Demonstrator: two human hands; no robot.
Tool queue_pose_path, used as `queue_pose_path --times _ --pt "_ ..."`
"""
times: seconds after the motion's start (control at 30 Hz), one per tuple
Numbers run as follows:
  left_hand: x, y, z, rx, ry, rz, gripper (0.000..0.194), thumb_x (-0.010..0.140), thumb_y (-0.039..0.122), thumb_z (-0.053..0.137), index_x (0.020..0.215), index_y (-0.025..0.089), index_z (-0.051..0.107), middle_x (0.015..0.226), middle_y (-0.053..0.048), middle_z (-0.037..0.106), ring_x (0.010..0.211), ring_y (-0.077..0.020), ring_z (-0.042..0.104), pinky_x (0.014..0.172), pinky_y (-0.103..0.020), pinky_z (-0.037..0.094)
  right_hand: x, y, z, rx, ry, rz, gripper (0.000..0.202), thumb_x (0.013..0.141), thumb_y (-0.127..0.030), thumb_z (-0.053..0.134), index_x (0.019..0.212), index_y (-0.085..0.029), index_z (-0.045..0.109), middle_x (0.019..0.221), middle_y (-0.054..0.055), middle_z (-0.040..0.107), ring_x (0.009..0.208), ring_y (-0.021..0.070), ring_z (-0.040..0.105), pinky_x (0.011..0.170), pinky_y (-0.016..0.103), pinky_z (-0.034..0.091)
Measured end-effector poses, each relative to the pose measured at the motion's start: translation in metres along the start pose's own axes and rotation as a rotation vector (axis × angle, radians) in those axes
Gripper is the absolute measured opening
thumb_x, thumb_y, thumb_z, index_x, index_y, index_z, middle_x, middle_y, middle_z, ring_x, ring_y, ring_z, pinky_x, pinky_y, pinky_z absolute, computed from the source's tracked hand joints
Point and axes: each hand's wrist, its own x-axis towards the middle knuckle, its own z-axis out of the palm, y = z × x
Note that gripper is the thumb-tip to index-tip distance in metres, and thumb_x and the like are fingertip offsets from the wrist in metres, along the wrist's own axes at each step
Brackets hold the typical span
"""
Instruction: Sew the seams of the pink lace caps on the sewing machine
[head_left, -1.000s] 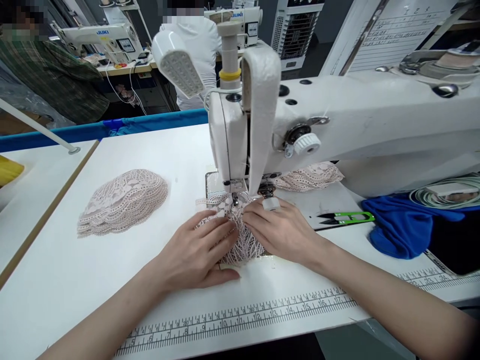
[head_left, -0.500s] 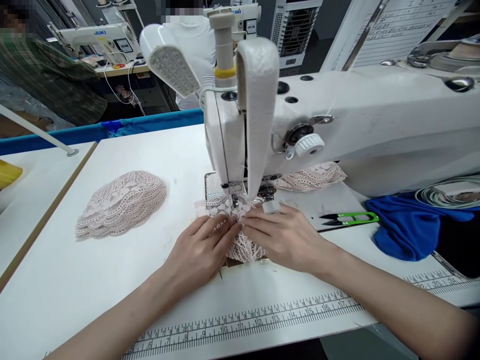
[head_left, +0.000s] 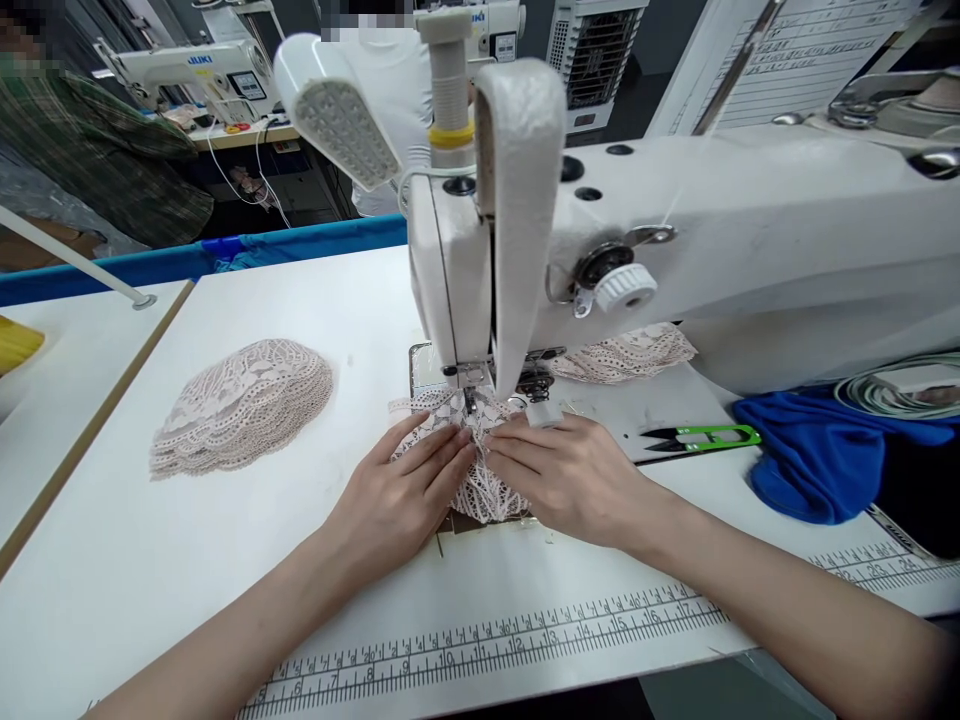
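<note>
The white sewing machine (head_left: 675,230) in front of you stands over the lace piece (head_left: 487,490), which lies under its needle. Your left hand (head_left: 401,490) and right hand (head_left: 566,475) press flat on the lace, fingers extended; a background machine (head_left: 202,75) reads "JUKI".

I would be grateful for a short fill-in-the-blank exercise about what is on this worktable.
The fingers of the left hand and the right hand rest on a piece of pale ____ fabric at the white sewing machine.
The thread snips have a ____ handle.
The crumpled cloth near the snips is ____.
A layered pile lies to the ____ of both hands.

Missing words, in order: lace; green; blue; left.
</note>
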Motion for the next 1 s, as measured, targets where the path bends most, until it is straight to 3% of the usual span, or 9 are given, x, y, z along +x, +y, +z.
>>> queue_pose_path --times 0.2,0.63,1.0 --pt "0.002 -0.0056 0.0029 -0.014 -0.009 -0.009 0.035 0.09 0.008 0.046 0.123 0.01 0.06 0.121 -0.011 0.067 0.113 -0.0223 0.063 0.11 -0.048 0.039 0.0007 0.0031 0.0027 -0.004 -0.017 0.014 0.034 0.087 0.0 0.04 0.088 -0.014 0.071 0.089 0.006 0.075 0.077 0.0157 0.066 0.066 0.029 0.045" --pt "0.0025 -0.0041 0.0006 -0.033 0.045 0.026 0.028 0.091 0.01 0.05 0.116 0.009 0.063 0.112 -0.009 0.072 0.108 -0.0208 0.066 0.109 -0.045 0.042 -0.0012 0.0016 0.0075 -0.029 -0.015 0.001 0.034 0.091 -0.002 0.039 0.095 -0.011 0.071 0.098 0.008 0.075 0.086 0.0167 0.069 0.087 0.034 0.051" --pt "0.0024 -0.0082 0.0013 -0.049 0.028 0.006 0.031 0.091 0.009 0.046 0.117 0.012 0.062 0.116 -0.009 0.07 0.113 -0.0215 0.064 0.112 -0.048 0.039 -0.0012 0.0023 0.0085 -0.059 -0.049 0.003 0.028 0.089 -0.002 0.046 0.1 -0.01 0.07 0.105 0.01 0.073 0.088 0.0173 0.069 0.09 0.034 0.049"
